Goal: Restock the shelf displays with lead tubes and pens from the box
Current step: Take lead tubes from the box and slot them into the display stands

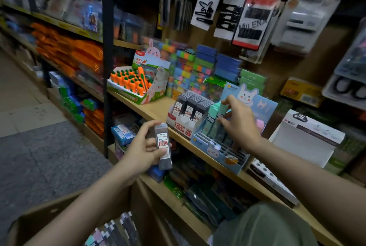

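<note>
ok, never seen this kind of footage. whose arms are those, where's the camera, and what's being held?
There is no robot here. One camera sits on a person's head, looking forward and down, so the two bare arms reaching in from the bottom are the wearer's own.

The left hand holds a dark lead tube upright in a curled grip, in front of the shelf. The right hand reaches into the blue bunny display and pinches a mint green item; what it is exactly is too blurred to say.

On the wooden shelf, left of the blue display, stands a white display of matching dark lead tubes. Further left is a box of carrot-shaped items. Behind are stacks of coloured packs.

At the bottom, a cardboard box holds more stock.
</note>
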`<action>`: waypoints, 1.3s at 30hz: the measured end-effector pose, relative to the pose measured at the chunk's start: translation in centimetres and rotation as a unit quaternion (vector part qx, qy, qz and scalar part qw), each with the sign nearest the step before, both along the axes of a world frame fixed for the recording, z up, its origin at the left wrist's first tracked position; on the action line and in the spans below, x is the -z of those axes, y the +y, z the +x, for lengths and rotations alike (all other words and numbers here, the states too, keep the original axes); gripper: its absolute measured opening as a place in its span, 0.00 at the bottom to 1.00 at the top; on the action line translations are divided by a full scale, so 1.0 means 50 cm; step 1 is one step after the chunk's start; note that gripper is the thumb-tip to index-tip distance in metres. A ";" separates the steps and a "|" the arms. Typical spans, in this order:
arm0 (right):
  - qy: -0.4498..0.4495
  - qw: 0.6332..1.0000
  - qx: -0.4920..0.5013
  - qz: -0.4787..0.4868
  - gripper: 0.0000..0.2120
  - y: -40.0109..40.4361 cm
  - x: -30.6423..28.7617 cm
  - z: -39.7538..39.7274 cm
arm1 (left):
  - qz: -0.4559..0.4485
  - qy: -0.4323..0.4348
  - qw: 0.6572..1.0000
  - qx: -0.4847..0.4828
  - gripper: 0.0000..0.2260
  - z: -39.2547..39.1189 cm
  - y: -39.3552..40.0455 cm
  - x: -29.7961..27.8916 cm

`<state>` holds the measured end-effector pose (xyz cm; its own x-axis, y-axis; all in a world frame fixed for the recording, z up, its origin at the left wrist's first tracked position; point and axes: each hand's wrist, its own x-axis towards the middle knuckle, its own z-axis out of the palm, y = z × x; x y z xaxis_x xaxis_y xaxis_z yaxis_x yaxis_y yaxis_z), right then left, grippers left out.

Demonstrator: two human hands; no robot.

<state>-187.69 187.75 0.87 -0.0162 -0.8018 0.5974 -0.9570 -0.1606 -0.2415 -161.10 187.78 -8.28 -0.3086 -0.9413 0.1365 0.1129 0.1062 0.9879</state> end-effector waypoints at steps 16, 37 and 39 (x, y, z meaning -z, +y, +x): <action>-0.023 1.000 -0.002 -0.012 0.15 -0.010 0.005 0.014 | -0.001 -0.027 1.000 -0.001 0.31 -0.011 -0.001 0.004; -0.054 0.998 0.036 -0.024 0.22 0.028 0.043 0.048 | 0.026 -0.010 1.000 -0.013 0.17 -0.011 0.017 -0.004; -0.084 0.996 0.015 -0.042 0.19 0.041 0.039 0.075 | 0.018 -0.007 1.000 -0.017 0.15 -0.005 0.015 -0.004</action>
<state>-183.96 189.82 -1.06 -0.1437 -0.7474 0.6486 -0.9091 -0.1592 -0.3849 -161.36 188.56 -8.08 -0.2775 -0.9556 0.0993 0.0964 0.0751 0.9925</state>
